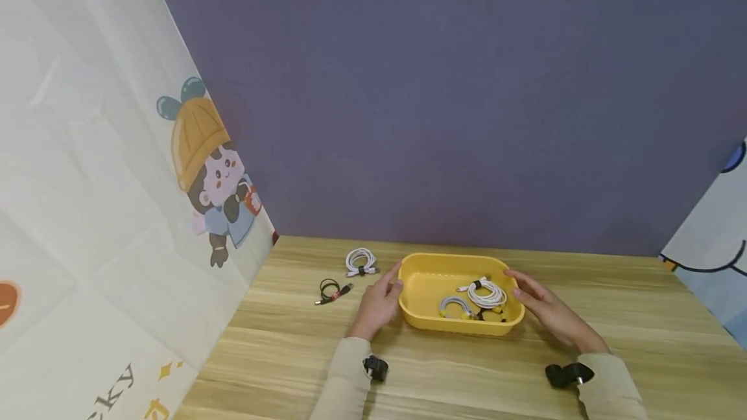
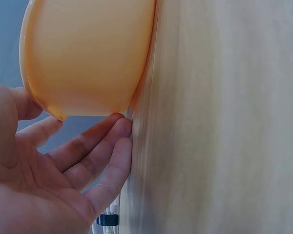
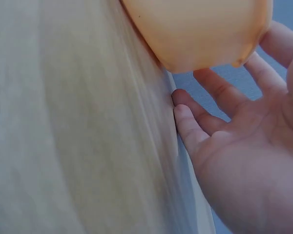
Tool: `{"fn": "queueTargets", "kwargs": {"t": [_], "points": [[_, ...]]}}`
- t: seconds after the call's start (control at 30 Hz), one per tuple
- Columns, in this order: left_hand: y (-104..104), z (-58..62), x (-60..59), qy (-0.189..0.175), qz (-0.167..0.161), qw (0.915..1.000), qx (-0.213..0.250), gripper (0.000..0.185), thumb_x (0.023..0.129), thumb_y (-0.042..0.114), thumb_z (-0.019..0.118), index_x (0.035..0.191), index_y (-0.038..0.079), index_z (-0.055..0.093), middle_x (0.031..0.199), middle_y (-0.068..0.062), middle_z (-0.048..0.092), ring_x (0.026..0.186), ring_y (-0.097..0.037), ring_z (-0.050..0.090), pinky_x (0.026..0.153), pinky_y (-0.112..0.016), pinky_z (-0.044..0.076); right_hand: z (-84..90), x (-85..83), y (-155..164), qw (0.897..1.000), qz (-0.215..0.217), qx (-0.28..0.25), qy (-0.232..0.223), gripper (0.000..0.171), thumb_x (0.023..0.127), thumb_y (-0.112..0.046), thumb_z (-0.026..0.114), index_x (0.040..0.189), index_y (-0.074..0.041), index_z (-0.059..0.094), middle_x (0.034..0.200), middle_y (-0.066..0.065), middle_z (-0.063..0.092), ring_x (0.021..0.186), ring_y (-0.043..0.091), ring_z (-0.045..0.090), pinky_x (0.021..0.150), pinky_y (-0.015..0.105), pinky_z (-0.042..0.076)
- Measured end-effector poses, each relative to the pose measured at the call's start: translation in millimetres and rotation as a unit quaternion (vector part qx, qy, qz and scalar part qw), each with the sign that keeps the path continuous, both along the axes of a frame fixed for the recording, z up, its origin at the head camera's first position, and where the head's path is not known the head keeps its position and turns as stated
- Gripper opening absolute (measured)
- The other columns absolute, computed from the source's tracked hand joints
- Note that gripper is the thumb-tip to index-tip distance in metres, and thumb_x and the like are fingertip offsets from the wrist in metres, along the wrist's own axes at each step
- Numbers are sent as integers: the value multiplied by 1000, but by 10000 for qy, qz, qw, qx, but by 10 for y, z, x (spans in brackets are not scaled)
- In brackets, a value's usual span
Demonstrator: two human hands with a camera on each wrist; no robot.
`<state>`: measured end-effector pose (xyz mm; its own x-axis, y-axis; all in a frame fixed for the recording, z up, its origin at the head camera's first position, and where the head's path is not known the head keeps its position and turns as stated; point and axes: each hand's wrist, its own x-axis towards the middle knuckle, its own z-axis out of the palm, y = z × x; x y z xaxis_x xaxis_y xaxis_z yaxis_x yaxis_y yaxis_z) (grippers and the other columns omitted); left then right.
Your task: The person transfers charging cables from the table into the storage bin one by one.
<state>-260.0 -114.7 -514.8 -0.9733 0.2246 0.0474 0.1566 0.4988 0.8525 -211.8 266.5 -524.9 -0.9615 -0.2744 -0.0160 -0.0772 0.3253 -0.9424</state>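
Low in the frame's centre, the yellow tray (image 1: 461, 326) of coiled cables sits between our left hand (image 1: 379, 300) and right hand (image 1: 545, 310), fingers relaxed and spread beside its ends; we should grip both ends evenly.

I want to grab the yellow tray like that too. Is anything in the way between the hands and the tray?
No, nothing visible is. The left hand is at one end of the yellow tray and the right hand at the other. The cables on the table lie off to the side.

One yellow tray (image 1: 426, 323), four coiled cables (image 1: 360, 261), two hands (image 1: 378, 303)
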Motion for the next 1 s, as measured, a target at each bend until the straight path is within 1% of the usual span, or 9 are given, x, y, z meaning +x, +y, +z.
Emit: {"fn": "queueTargets", "kwargs": {"t": [0.17, 0.23, 0.3, 0.4, 0.47, 0.53, 0.73, 0.9, 1.0], "points": [[32, -3, -13, -27, -1, 9999, 100, 47, 109, 36, 47, 156, 38, 42, 100, -2, 75, 54, -10, 58, 55, -29, 49, 17, -40, 32, 9999, -55, 134, 8, 58, 112, -28, 42, 163, -10, 23, 170, 26, 8, 151, 57, 6, 93, 4, 35], [45, -3, -15, -54, 5, 9999, 112, 47, 109, 35, 47, 156, 40, 41, 101, -3, 75, 54, -10, 58, 54, -29, 49, 26, -54, 44, 9996, -82, 257, -17, 58, 112, -30, 42, 163, -11, 22, 170, 25, 9, 151, 57, 8, 105, 19, 41], [56, -6, -17, -65, 1, 9999, 113, 48, 109, 34, 46, 156, 40, 40, 102, -4, 75, 53, -11, 58, 54, -29, 49, 26, -69, 63, 9992, -114, 367, -52, 58, 112, -31, 42, 163, -12, 23, 170, 24, 10, 151, 56, 10, 108, 28, 42], [70, -4, -16, -75, 6, 9999, 101, 48, 109, 33, 46, 156, 40, 40, 104, -5, 75, 53, -11, 58, 54, -29, 50, 20, -92, 82, 9989, -115, 443, -78, 59, 112, -32, 41, 164, -13, 22, 170, 24, 12, 151, 55, 13, 114, 55, 35], [79, -8, -19, -68, 15, 9999, 108, 48, 109, 34, 46, 156, 39, 40, 104, -6, 75, 53, -11, 58, 54, -29, 50, 10, -108, 97, 9990, -107, 429, -103, 59, 112, -32, 41, 164, -13, 22, 170, 24, 12, 151, 55, 14, 114, 55, 35], [87, -11, -20, -67, 22, 9999, 132, 48, 109, 34, 47, 156, 39, 40, 104, -6, 75, 53, -11, 57, 53, -29, 49, 8, -121, 102, 9991, -94, 398, -125, 59, 112, -32, 41, 164, -13, 21, 170, 25, 11, 151, 55, 14, 114, 65, 29], [119, -9, -37, -42, 78, 9999, 132, 48, 109, 34, 47, 156, 38, 42, 101, -5, 75, 53, -10, 57, 53, -29, 48, 5, -164, 134, 9993, -54, 335, -171, 59, 112, -32, 40, 164, -13, 21, 170, 25, 9, 151, 55, 13, 114, 67, 27], [139, 16, -64, 70, 98, 9999, -4, 47, 109, 33, 45, 156, 36, 42, 100, -5, 76, 56, -10, 59, 60, -29, 51, 12, -210, 168, 9994, -20, 301, -165, 59, 112, -31, 40, 164, -13, 20, 170, 24, 9, 151, 55, 12, 115, 70, 25], [132, 45, -84, 309, 137, 9994, -123, 45, 109, 33, 46, 154, 33, 47, 100, -5, 76, 67, -13, 64, 71, -35, 54, 20, -235, 189, 9995, 6, 283, -143, 58, 112, -31, 40, 164, -13, 20, 170, 24, 9, 151, 55, 12, 114, 72, 24]]}}
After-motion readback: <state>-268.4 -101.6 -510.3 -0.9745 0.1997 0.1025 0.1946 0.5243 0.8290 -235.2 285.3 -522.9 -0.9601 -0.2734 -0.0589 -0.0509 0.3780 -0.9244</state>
